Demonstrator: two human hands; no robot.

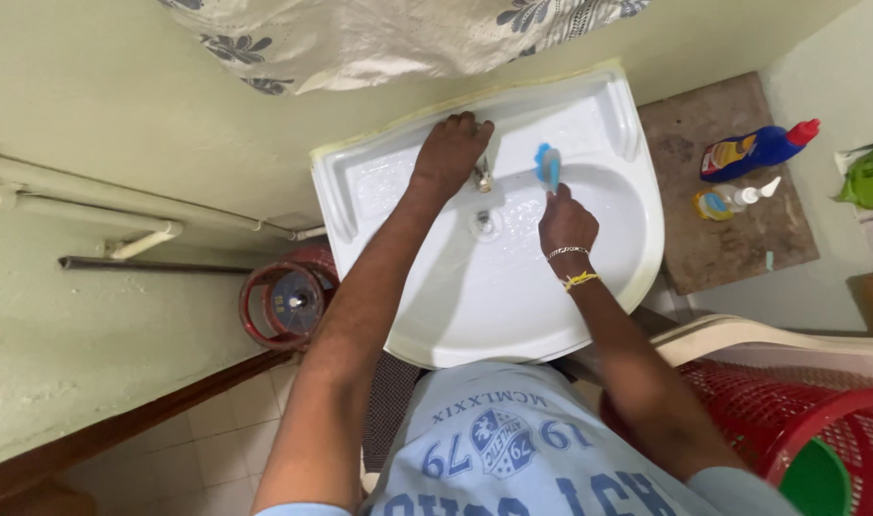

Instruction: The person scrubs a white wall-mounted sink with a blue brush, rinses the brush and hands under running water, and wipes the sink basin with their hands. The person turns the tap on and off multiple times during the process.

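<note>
A white wall basin (513, 306) fills the middle of the view. My left hand (449, 153) rests on the basin's back ledge, fingers curled over the metal tap (483, 177). My right hand (565, 225) is shut on a blue brush (548, 167), its head pressed against the inner back wall of the basin just right of the tap. Bracelets circle my right wrist. The drain (483, 223) sits below the tap, and the bowl around it looks wet.
A blue bottle with a red cap (756, 150) and a clear squeeze bottle (737, 199) lie on a stone ledge (742, 239) right of the basin. A red basket (790, 411) stands at lower right. A red gas cylinder (288, 301) and wall pipes (121, 201) are on the left.
</note>
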